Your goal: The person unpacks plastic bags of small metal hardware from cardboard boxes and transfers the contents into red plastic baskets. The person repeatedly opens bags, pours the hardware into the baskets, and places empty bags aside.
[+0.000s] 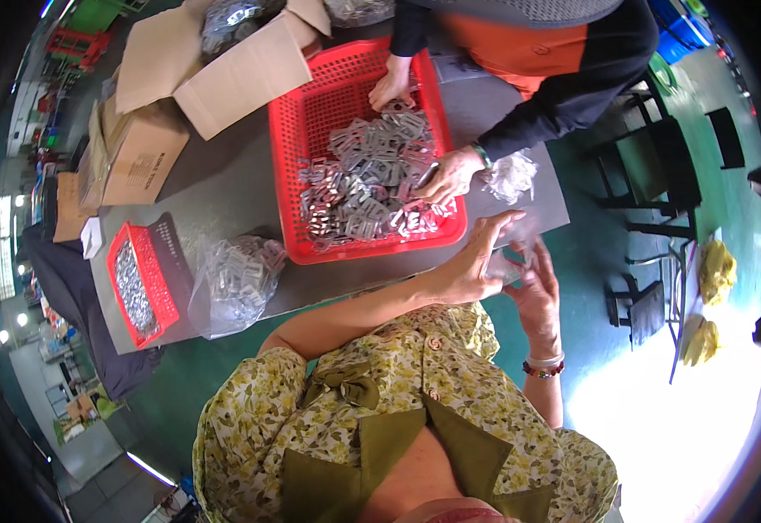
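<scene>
Just off the table's near right corner, my left hand (470, 272) and my right hand (539, 295) face each other, fingers curled. Between them is a small clear plastic bag (504, 267), pinched by both hands; its outline is hard to make out. A red plastic basket (306, 254) lies beyond my left forearm, with a heap of small silvery metal parts (372, 166) in it. Across the table, a co-worker reaches into that basket: one hand (391, 85) at its far side, the other hand (452, 174) on the parts near its right rim.
Crumpled clear plastic (511, 177) lies right of the basket. A filled clear bag (239, 283) and a small red basket (168, 305) of tiny metal pieces sit at the left. Open cardboard boxes (149, 161) stand far left. Black chairs (651, 166) are on the green floor at right.
</scene>
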Demonstrator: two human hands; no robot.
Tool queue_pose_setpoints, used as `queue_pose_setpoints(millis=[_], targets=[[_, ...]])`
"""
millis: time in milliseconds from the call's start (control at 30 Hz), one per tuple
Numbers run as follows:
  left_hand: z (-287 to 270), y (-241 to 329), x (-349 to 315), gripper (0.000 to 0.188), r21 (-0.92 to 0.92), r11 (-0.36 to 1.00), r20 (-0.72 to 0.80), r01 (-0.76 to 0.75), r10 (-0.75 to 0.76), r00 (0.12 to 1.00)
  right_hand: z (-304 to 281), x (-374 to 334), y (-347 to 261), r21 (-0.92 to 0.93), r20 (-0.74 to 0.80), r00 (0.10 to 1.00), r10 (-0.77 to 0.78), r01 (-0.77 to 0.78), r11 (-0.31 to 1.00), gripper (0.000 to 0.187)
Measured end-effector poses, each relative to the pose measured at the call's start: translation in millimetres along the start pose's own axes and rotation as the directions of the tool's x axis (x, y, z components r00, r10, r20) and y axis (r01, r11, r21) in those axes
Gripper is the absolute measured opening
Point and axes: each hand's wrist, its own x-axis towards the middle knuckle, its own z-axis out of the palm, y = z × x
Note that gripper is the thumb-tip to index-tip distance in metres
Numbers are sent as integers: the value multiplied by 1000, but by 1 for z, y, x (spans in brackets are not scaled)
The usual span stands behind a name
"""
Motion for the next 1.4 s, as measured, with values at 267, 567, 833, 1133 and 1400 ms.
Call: queue_pose_setpoints(millis=[267, 567, 833, 1133, 1400], targets=[[-8, -24, -16, 104, 268, 962, 74, 49, -71, 995, -51, 66, -27, -950, 119, 818, -564, 259, 176, 18], [-46, -97, -197, 44, 349, 765, -210, 542, -499, 841, -185, 293, 35, -908, -293, 882, -369, -136, 395, 53], [17, -82, -315, 37, 28, 574, -477, 818, -712, 516, -138, 333, 80, -991, -20, 958, -285, 19, 132, 52], [50, -111, -426, 29, -271, 442, -707, 855, -694, 134, -15, 324, 148, -969, 216, 943, -252, 238, 61, 47], [327, -171, -592, 21, -844, 118, -397, 523, -794, -461, 6, 325, 102, -952, 300, 812, -501, 289, -102, 44]])
